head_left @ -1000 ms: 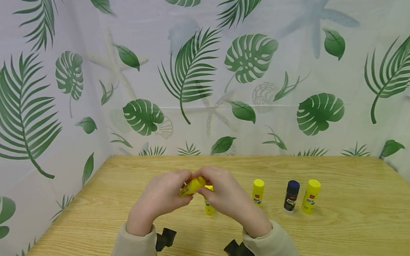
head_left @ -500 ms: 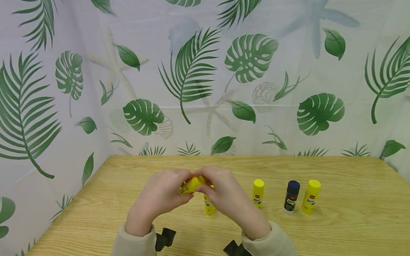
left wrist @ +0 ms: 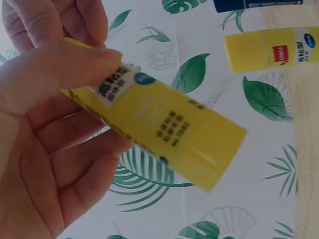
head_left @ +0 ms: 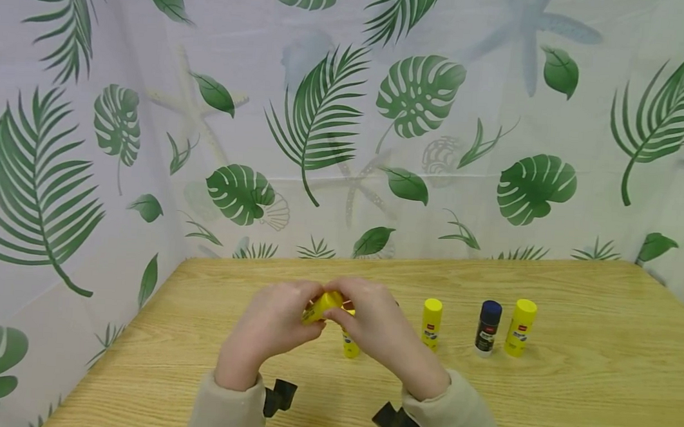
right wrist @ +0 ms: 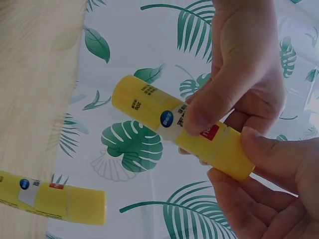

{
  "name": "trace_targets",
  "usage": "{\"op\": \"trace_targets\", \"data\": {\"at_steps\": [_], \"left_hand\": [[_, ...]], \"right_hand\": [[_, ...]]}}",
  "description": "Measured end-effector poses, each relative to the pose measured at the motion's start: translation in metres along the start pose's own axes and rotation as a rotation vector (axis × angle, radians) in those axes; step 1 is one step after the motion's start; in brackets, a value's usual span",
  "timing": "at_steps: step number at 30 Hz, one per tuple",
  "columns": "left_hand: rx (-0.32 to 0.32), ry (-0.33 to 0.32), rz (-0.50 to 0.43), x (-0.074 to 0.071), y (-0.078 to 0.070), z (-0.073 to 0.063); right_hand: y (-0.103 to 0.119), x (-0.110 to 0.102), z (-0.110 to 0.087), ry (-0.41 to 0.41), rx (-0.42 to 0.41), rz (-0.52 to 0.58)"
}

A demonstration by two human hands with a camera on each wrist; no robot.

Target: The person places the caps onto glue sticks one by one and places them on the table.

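A yellow glue stick [head_left: 316, 307] is held tilted above the table between both hands. My left hand [head_left: 270, 319] grips its labelled body, thumb laid along the label in the left wrist view. At the other end, my right hand [head_left: 378, 325] pinches the yellow cap [right wrist: 233, 157] between thumb and fingers. The cap covers that end in the right wrist view. Just behind the hands another yellow glue stick [head_left: 350, 345] stands upright, partly hidden by the right hand.
To the right stand a yellow glue stick [head_left: 431, 324], a dark glue stick with a navy cap [head_left: 490, 309] and a further, thicker-looking yellow one [head_left: 520, 329]. They share a wooden table [head_left: 588, 381]. A leaf-patterned cloth [head_left: 471, 181] hangs behind it.
The right thumb has shifted slightly leftward over the cap. Both hands keep hold of the glue stick in nearly the same place, and the standing glue sticks have not moved.
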State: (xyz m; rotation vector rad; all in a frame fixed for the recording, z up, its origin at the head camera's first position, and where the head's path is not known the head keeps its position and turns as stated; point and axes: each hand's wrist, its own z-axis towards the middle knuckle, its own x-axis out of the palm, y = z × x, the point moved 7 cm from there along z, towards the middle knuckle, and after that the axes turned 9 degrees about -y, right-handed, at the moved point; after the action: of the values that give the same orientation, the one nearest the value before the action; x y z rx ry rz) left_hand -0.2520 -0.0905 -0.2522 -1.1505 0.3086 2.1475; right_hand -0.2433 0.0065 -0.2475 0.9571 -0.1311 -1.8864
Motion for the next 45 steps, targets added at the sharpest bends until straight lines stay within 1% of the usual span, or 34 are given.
{"op": "trace_targets", "data": {"at_steps": [2,5,8,10,14,17,21,24,27,34,39,45], "left_hand": [[-0.032,0.027,-0.038,0.005,0.004,0.001],[-0.089,0.058,-0.123,0.012,0.013,0.001],[-0.151,0.063,-0.162,0.019,0.024,0.001],[-0.192,0.054,-0.159,0.022,0.031,0.001],[-0.264,0.025,-0.114,0.026,0.044,-0.001],[-0.316,0.014,-0.123,0.03,0.053,-0.003],[-0.369,0.034,-0.168,0.037,0.062,-0.006],[-0.399,0.072,-0.193,0.044,0.066,-0.009],[-0.417,0.115,-0.211,0.052,0.069,-0.011],[-0.416,0.188,-0.217,0.065,0.071,-0.015],[-0.412,0.228,-0.214,0.07,0.071,-0.017],[-0.407,0.248,-0.205,0.072,0.069,-0.018]], "right_hand": [[-0.002,0.001,0.0,0.012,0.025,0.0],[-0.005,0.002,0.0,0.018,0.057,0.003],[-0.007,0.0,-0.001,0.01,0.071,0.005],[-0.008,-0.003,-0.002,0.007,0.073,0.007],[-0.011,-0.007,-0.005,0.016,0.065,-0.005],[-0.016,-0.012,-0.008,0.028,0.074,-0.023],[-0.022,-0.018,-0.012,0.031,0.088,-0.05],[-0.025,-0.022,-0.014,0.023,0.083,-0.08],[-0.027,-0.025,-0.015,0.02,0.075,-0.107],[-0.028,-0.027,-0.016,0.027,0.062,-0.126],[-0.029,-0.028,-0.017,0.036,0.077,-0.131],[-0.03,-0.028,-0.018,0.051,0.075,-0.132]]}}
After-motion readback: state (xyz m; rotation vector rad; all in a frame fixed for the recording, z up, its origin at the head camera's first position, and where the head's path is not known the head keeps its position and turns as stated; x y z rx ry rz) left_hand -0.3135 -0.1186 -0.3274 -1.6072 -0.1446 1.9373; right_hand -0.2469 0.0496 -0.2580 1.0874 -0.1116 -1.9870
